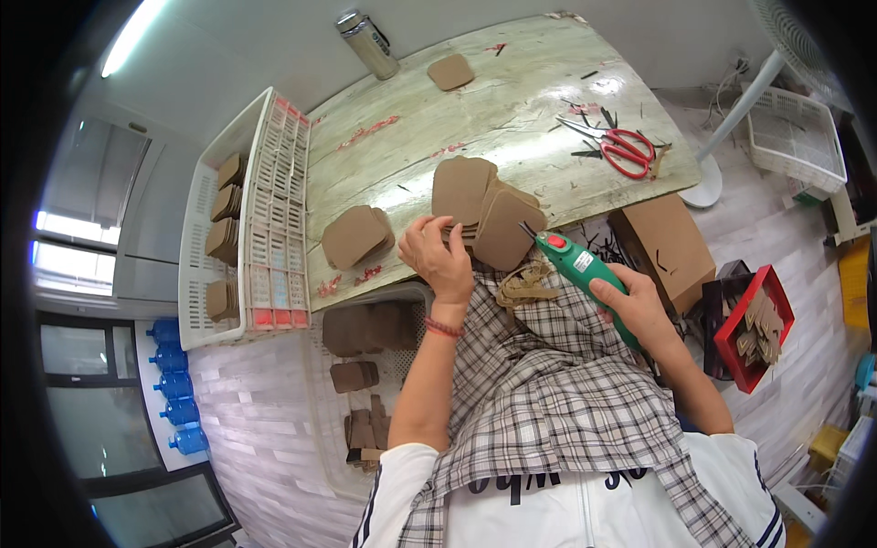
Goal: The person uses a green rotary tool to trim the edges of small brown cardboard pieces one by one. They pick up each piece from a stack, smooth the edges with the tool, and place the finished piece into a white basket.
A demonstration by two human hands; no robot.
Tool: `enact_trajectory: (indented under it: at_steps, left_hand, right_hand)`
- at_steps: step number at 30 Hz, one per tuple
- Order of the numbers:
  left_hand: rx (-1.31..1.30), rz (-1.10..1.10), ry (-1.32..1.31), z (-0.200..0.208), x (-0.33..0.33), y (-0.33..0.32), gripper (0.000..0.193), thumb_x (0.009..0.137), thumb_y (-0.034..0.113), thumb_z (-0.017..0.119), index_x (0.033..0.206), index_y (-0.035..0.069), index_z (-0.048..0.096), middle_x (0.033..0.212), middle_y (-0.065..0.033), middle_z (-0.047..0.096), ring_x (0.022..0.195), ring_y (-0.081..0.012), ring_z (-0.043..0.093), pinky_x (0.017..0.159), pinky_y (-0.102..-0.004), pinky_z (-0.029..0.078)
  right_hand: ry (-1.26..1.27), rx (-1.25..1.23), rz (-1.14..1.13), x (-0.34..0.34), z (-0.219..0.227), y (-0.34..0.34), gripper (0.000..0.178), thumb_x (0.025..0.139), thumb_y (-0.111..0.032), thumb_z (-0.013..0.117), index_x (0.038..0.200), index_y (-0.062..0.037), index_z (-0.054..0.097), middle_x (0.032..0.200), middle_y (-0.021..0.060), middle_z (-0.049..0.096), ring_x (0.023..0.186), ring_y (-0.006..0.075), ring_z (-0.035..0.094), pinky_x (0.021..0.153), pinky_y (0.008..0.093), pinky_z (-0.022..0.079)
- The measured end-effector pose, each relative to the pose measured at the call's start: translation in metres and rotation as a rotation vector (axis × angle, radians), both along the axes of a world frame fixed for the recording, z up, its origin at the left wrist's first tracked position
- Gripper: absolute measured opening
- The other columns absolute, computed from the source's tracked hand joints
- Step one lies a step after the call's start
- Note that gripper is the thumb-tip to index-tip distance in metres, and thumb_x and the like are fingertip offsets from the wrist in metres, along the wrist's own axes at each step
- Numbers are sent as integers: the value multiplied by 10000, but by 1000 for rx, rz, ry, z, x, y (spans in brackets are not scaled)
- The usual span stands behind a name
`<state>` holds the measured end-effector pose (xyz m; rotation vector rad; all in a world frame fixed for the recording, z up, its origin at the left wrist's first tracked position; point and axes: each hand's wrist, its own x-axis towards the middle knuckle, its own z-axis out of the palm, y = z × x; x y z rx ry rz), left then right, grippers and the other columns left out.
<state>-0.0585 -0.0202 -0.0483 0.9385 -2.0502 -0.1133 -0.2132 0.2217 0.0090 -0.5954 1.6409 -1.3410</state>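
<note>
Right hand (632,301) is gripping the green tool (585,265) tip-forward, likely for aim; left hand (438,262), fingers parted, is curving beside brown pieces (462,190), perhaps for steadying

Over to my left, a tube light (133,38) glows white and slanting near the top, and daylight comes in bright through a window (78,251) below it. The walls (274,46) are pale and plain. Dark-framed glass panels (73,416) stand lower on that side, with large blue water bottles (174,385) in a row beside them. Grey-white, plank-patterned floor (265,411) runs underneath. In front of me is a worn, pale greenish table (521,110), scuffed with red, its surface shining in patches. Past its right end stands a white pedestal fan (744,103), near a wall socket (738,64) trailing cables.
</note>
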Motion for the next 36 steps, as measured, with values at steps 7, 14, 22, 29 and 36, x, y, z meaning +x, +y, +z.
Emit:
enact_trajectory:
  at_steps: [7, 14, 22, 29, 36]
  left_hand:
    - [-58, -194, -318, -18, -3, 44, 548, 768, 349, 727, 1215, 63, 588, 1079, -66, 543, 1038, -253, 478, 925, -409, 316]
    - [48, -73, -207, -28, -16, 53, 689, 674, 251, 796, 1268, 61, 503, 1137, -99, 527, 1092, -284, 467, 932, -421, 324]
    - [190, 7, -71, -30, -18, 54, 562, 638, 160, 816, 1113, 81, 526, 1021, -79, 516, 1026, -287, 451, 914, -429, 322]
    - [390, -130, 31, -19, -1, 60, 293, 688, 44, 788, 798, 49, 516, 860, -56, 473, 893, -235, 442, 811, -342, 368]
    - [1238, -414, 1193, 18, 3, 64, 223, 899, 5, 625, 1091, 25, 512, 1133, -75, 587, 1005, -168, 585, 901, -313, 483]
  right_hand:
    - [30, 11, -105, -6, -18, 3, 329, 909, -278, 660, 1039, 23, 633, 727, 9, 572, 590, 61, 521, 523, 233, 448]
    - [5, 8, -145, -9, -17, 7, 339, 905, -279, 666, 1041, 30, 629, 726, 14, 574, 600, 63, 530, 527, 235, 453]
    - [-6, 4, -123, -7, -19, 7, 330, 908, -295, 661, 1006, 18, 623, 722, 8, 570, 611, 61, 528, 533, 231, 449]
    - [8, 24, -127, -7, -22, 9, 338, 904, -288, 663, 1036, 20, 624, 728, 8, 573, 604, 60, 526, 529, 231, 447]
    - [33, 16, -99, -2, -9, 7, 345, 904, -288, 666, 1079, 7, 628, 741, 2, 580, 603, 57, 519, 542, 225, 445]
